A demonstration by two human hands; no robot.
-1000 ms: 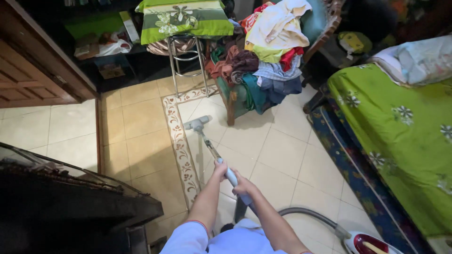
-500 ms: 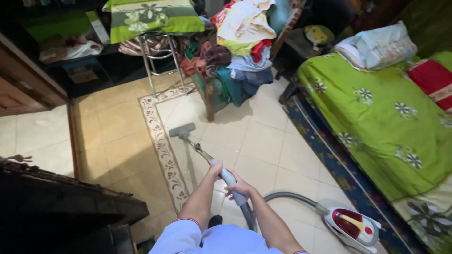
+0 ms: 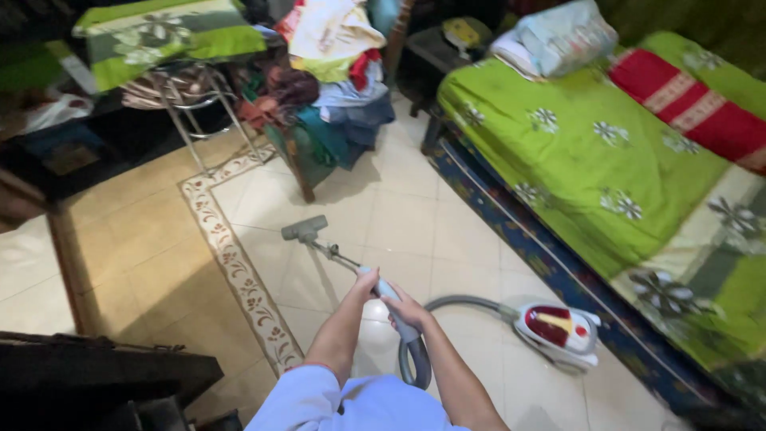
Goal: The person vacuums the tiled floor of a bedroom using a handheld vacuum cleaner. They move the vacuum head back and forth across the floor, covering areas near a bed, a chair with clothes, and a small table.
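Both hands, left [image 3: 365, 281] and right [image 3: 405, 307], have fingers wrapped around the wand [image 3: 345, 262]; nozzle [image 3: 303, 228] on the floor [image 3: 415, 215].

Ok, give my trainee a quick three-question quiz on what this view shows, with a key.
1. True or false: both the left hand and the right hand grip the vacuum wand.
2. Multiple choice: the floor nozzle rests on
A. the bed
B. the tiled floor
C. the pile of clothes
3. What links the wand to the red and white vacuum body?

Key:
1. True.
2. B.
3. A grey hose, which curves across the floor to it.
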